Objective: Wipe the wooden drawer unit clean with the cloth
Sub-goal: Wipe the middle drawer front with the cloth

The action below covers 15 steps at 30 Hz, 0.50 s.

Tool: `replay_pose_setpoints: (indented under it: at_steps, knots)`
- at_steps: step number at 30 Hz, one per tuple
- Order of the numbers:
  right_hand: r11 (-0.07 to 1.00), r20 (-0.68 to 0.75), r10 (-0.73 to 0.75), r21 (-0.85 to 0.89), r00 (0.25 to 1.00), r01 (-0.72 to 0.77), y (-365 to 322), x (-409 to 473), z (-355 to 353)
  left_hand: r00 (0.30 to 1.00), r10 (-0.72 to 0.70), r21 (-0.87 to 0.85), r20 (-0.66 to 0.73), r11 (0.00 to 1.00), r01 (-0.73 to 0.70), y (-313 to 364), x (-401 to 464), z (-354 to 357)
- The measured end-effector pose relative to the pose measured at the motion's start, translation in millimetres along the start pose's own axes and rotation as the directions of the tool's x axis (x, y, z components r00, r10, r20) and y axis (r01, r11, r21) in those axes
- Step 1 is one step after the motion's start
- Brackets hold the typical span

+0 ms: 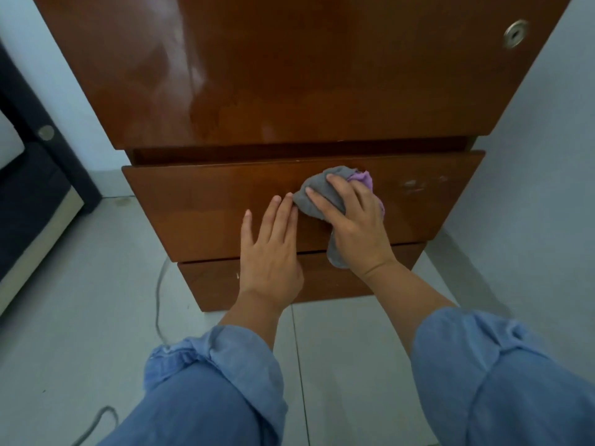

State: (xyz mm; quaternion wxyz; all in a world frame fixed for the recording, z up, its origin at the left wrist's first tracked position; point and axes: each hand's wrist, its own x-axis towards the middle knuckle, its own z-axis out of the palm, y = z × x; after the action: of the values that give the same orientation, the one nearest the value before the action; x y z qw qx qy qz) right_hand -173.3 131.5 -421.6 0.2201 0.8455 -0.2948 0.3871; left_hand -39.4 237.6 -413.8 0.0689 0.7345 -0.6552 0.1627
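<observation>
On the drawer front [209, 201], right hand [351, 220] clutching half-hidden cloth [317, 191], left hand [270, 249] flat, empty.

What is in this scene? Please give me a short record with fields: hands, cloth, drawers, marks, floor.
left hand: flat and open on the middle drawer
right hand: pressing the cloth on the same drawer front
cloth: grey and purple, bunched
drawers: middle one pulled out a little; lower drawer looks closed
marks: pale scuffs on the middle drawer, right of the cloth
floor: a cable lies on the tiles
</observation>
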Motion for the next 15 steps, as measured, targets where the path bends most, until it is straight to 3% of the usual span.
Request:
replay_pose_setpoints:
  at_steps: [10,12,15]
  knots:
    - [0.998,0.370,-0.024,0.068,0.929,-0.001,11.4,-74.0,23.6,0.997,-0.045,0.146,0.059,0.989,0.036,1.9,5.7,25.2]
    - [0.993,0.266,0.026,0.102,0.964,-0.055,16.9,-82.6,15.7,0.997,-0.074,0.106,0.032,0.992,0.071,8.3,5.1,26.4]
    - [0.984,0.015,0.155,0.084,0.988,-0.156,24.9,-70.5,-2.7,0.993,-0.033,0.020,-0.115,0.999,0.035,22.2,13.2,19.3]
